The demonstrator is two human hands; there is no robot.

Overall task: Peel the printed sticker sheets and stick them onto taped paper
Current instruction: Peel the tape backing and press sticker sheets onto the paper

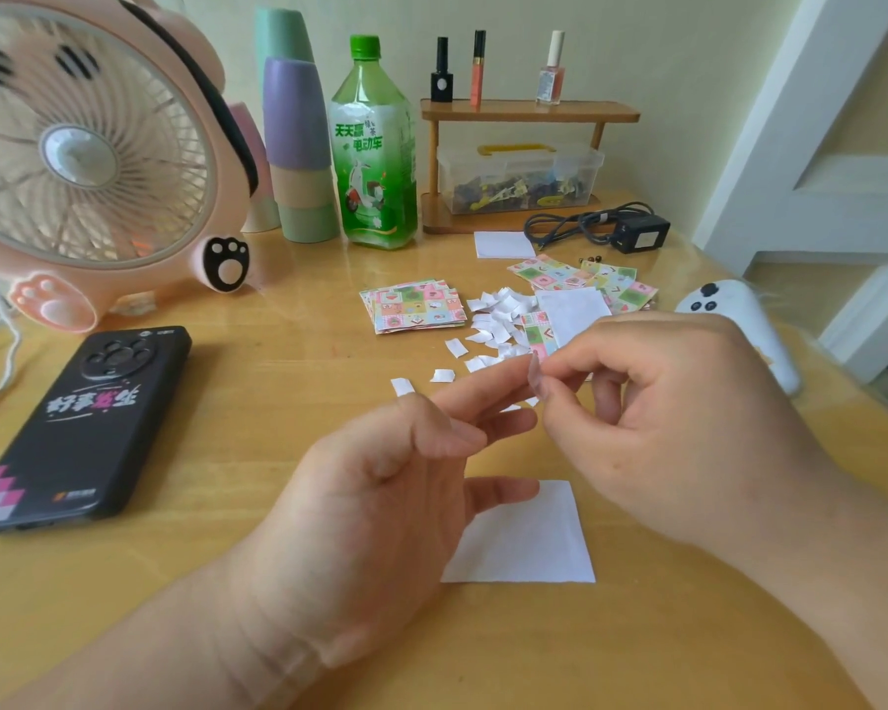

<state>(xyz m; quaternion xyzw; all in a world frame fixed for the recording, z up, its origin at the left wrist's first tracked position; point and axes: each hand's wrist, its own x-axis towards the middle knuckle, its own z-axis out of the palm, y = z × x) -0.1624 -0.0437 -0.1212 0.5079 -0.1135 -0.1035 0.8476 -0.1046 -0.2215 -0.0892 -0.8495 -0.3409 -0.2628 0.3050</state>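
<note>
My right hand [688, 417] pinches a small translucent strip [537, 375] between thumb and forefinger, above the table. My left hand [380, 484] reaches in from the left with its fingers extended, and their tips touch the strip. Under both hands a plain white paper square [529, 545] lies flat on the table, partly covered by my left fingers. Farther back lie a neat stack of printed sticker sheets [414, 307], a looser spread of sticker sheets [585, 279] with one turned white side up [572, 312], and a pile of small white backing scraps [493, 320].
A black phone [78, 427] lies at the left, in front of a pink fan [83, 161]. Stacked cups [296, 146], a green bottle [375, 146] and a wooden shelf [529, 112] over a plastic box stand at the back. A charger [636, 233], another white sheet [503, 244] and a white remote [734, 320] lie at the right.
</note>
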